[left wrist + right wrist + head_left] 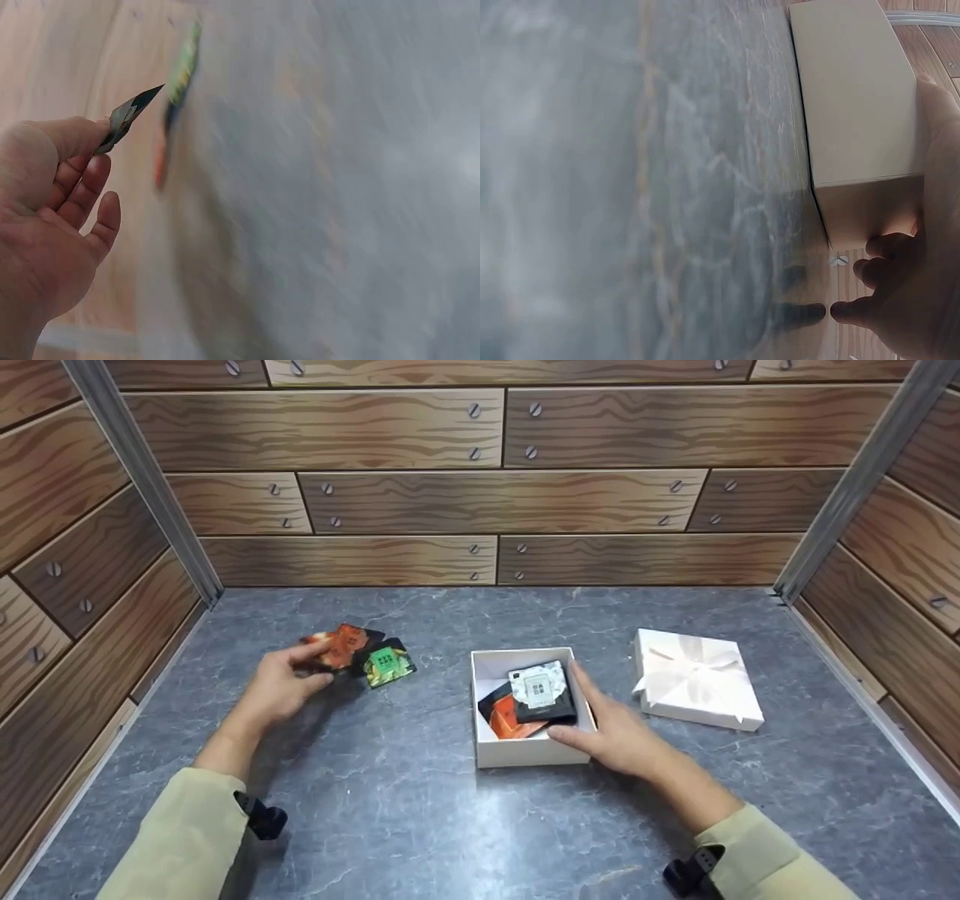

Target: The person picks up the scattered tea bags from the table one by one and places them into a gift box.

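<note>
My left hand (pixel 281 686) pinches a small packet between thumb and fingers at the left. In the left wrist view this packet (pixel 129 120) shows its dark side, nearly edge-on. An orange-and-black packet (pixel 349 643) and a green-and-black packet (pixel 387 661) are right by those fingers. Around the right wall of an open white box (pixel 532 753), my right hand (pixel 626 735) keeps its grip, thumb over the front corner and fingers along the outside. Inside the box, a black packet with a white label (pixel 540 688) overlaps an orange one (pixel 511 720).
To the right of the box lies a white lid (pixel 701 679) with a pale ribbon bow. Wood-patterned walls (pixel 495 502) enclose the grey marbled tabletop (pixel 390 810) at the back and both sides.
</note>
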